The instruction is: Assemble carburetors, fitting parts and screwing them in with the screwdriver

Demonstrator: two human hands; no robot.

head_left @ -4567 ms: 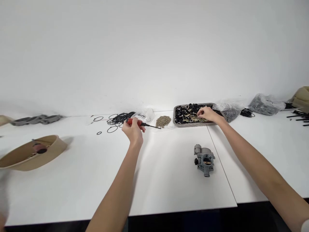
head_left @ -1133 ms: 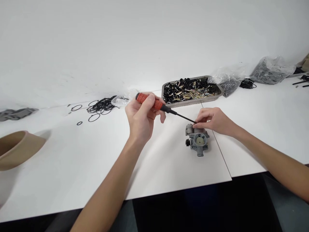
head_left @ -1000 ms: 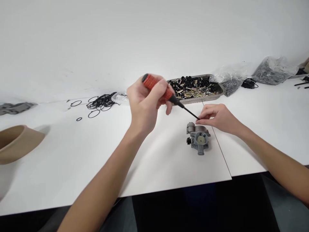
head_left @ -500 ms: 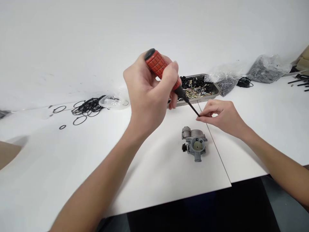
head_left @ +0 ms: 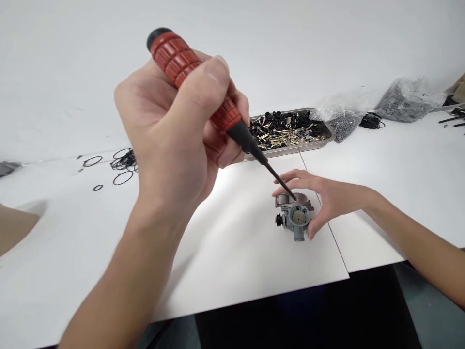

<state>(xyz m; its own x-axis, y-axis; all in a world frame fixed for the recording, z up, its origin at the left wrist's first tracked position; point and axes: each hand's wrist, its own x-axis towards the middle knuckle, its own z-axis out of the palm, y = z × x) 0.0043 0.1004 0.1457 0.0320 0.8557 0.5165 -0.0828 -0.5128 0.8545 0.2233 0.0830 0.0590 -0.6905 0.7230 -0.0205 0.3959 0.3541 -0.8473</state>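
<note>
My left hand (head_left: 170, 131) is raised close to the camera, gripping a screwdriver (head_left: 203, 92) with a ribbed red handle and a thin black shaft. The shaft slants down to the right and its tip sits on top of a small grey metal carburetor (head_left: 295, 218) standing on the white table (head_left: 236, 252). My right hand (head_left: 321, 196) wraps around the carburetor's right side and back, fingers spread, steadying it.
A metal tray (head_left: 329, 133) of black and brass small parts stands behind the carburetor. Two plastic bags of dark parts (head_left: 339, 118) (head_left: 405, 99) lie to its right. Black rubber O-rings (head_left: 121, 160) are scattered at the left. The table's front edge is close.
My left hand lifted the screwdriver toward the camera and set its tip onto the carburetor. My right hand left the tip and closed around the carburetor body.
</note>
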